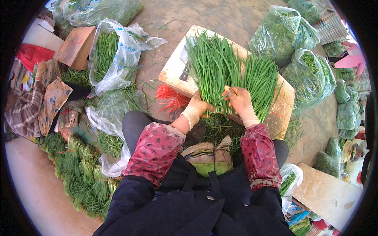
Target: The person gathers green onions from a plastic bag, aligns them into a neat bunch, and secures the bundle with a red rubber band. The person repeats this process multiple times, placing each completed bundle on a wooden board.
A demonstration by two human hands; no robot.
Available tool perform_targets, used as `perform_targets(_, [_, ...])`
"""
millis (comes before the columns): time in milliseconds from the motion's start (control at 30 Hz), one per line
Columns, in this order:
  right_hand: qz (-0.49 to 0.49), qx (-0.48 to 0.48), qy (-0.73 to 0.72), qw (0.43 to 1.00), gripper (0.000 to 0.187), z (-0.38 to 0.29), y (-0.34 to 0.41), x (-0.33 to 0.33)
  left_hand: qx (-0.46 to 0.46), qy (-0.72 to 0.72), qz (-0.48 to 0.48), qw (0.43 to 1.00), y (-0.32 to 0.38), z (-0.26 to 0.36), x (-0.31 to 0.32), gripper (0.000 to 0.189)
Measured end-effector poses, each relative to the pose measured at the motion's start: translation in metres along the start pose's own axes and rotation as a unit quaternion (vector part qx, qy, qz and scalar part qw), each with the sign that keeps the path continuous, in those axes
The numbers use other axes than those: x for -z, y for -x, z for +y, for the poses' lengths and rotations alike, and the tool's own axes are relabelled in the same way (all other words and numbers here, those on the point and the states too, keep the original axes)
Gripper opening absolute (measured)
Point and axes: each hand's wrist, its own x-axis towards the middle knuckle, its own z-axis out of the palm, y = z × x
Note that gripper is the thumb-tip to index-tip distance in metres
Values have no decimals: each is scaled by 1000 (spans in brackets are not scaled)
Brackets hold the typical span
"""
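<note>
A wide pile of garlic chives [217, 67] lies on a worn wooden board [174, 69], its pale cut ends towards me. My left hand [197, 107], thinly gloved, is curled round the left side of those ends. At their right my right hand [239, 101] is bent over the stems, thumb and fingers close together; whether it pinches a stem I cannot tell. A second bunch of chives [261, 79] lies right of it, under and beyond the right hand. A cleaver [185, 72] with a black handle lies at the board's left, its blade partly under the chives. Red ties [171, 96] hang beside the board.
Clear plastic bags of chives stand at left [110, 59] and right [283, 35]. Tied chive bundles [88, 174] line the lower left. A co-worker in a plaid sleeve [26, 109] sits at far left. Another wooden board [324, 188] is at lower right. Loose leaves [218, 129] lie before me.
</note>
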Motion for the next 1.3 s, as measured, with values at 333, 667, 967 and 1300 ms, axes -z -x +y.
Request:
perform_targets(333, [225,129,171,950,36,-31,11,15,77,158,-64,982,0,-1,18,66])
perform_targets(667, [53,288,298,908,39,-12,53,-59,134,181,-78,971,-6,-8,25,42])
perform_targets(967, [106,349,320,874,13,-3,44,-61,87,135,-43,986,-6,-14,18,35])
perform_targets(1300, [47,216,80,972,17,-59,41,-11,62,150,24,986,-7,-20,8,30])
